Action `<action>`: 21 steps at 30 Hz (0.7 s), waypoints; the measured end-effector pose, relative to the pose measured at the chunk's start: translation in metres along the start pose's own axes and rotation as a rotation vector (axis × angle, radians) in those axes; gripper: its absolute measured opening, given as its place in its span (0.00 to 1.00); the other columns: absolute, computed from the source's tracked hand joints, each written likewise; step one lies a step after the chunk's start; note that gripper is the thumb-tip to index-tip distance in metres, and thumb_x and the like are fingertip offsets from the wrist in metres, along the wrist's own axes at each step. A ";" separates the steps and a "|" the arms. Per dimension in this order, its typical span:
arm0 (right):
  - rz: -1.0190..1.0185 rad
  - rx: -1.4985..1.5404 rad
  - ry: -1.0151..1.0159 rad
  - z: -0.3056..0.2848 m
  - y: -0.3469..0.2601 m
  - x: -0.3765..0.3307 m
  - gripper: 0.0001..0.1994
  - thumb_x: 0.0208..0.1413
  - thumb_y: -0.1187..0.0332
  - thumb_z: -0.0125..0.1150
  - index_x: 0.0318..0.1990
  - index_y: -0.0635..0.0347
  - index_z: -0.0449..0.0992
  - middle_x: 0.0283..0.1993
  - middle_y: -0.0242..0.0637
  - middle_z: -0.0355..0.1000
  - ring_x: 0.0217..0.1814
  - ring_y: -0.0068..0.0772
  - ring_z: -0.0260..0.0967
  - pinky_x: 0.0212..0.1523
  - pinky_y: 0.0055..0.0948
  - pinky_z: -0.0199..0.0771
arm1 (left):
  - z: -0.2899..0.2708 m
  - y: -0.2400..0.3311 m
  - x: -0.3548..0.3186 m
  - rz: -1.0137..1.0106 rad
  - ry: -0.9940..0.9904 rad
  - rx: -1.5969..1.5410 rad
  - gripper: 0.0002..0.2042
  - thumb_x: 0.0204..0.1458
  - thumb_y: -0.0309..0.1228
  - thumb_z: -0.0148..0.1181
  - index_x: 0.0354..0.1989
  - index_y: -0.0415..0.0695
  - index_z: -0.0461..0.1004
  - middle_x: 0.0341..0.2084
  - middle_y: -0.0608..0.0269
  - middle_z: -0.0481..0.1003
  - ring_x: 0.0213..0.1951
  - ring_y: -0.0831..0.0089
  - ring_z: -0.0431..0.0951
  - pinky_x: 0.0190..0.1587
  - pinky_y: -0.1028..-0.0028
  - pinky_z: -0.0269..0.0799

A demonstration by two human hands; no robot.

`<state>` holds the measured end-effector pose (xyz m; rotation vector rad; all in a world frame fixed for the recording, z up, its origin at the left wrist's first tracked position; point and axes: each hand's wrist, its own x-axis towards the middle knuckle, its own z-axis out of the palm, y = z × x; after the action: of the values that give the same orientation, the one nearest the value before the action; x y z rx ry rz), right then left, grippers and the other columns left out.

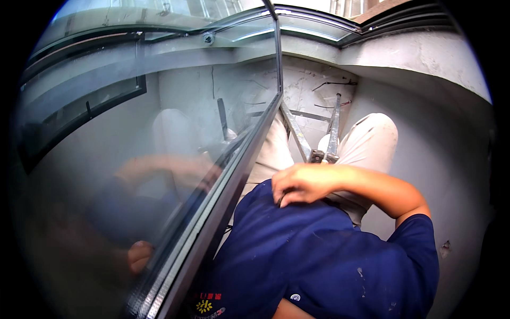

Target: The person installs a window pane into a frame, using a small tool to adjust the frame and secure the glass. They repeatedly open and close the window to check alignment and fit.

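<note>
A dark-framed glass window sash (pixel 212 228) slants across the left side, close to my body. Fingertips of my left hand (pixel 140 257) show against the glass beside the sash's lower edge, curled onto it; the rest of that hand and its arm are hidden. My right hand (pixel 303 183) is bent in front of my dark blue shirt (pixel 319 250), its fingers closed near the cloth. Something small and dark shows at these fingers, too unclear to name. The glass carries a faint reflection of my arm and legs.
Between my knees stands a metal stepladder (pixel 333 133). A pale wall (pixel 425 154) rises on the right. Thin wires (pixel 334 83) lie on the dusty floor ahead. A window frame (pixel 313 24) runs along the far side.
</note>
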<state>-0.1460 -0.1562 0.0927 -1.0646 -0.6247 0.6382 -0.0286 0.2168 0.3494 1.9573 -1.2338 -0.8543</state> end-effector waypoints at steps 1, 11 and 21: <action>-0.047 -0.098 0.098 -0.015 0.002 -0.001 0.07 0.54 0.70 0.65 0.37 0.62 0.75 0.38 0.40 0.73 0.43 0.43 0.72 0.43 0.37 0.72 | -0.005 0.004 0.002 -0.015 -0.057 -0.044 0.13 0.46 0.29 0.61 0.36 0.31 0.73 0.31 0.45 0.76 0.33 0.58 0.78 0.43 0.61 0.76; -0.029 -0.744 0.426 -0.111 0.109 0.033 0.04 0.55 0.72 0.61 0.38 0.60 0.77 0.40 0.38 0.73 0.38 0.48 0.74 0.37 0.39 0.76 | 0.003 0.019 0.010 -0.089 0.105 -0.137 0.07 0.43 0.23 0.61 0.30 0.32 0.74 0.25 0.48 0.76 0.27 0.58 0.77 0.38 0.60 0.78; -0.052 -0.886 0.403 -0.110 0.128 0.038 0.06 0.52 0.70 0.64 0.34 0.60 0.74 0.32 0.39 0.73 0.32 0.47 0.74 0.32 0.40 0.76 | 0.006 0.009 0.025 0.068 0.051 0.076 0.08 0.45 0.26 0.64 0.31 0.35 0.74 0.27 0.55 0.76 0.27 0.66 0.77 0.33 0.71 0.77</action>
<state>-0.0622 -0.1476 -0.0587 -1.9314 -0.5788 0.0550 -0.0298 0.1897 0.3491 1.9719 -1.3125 -0.7287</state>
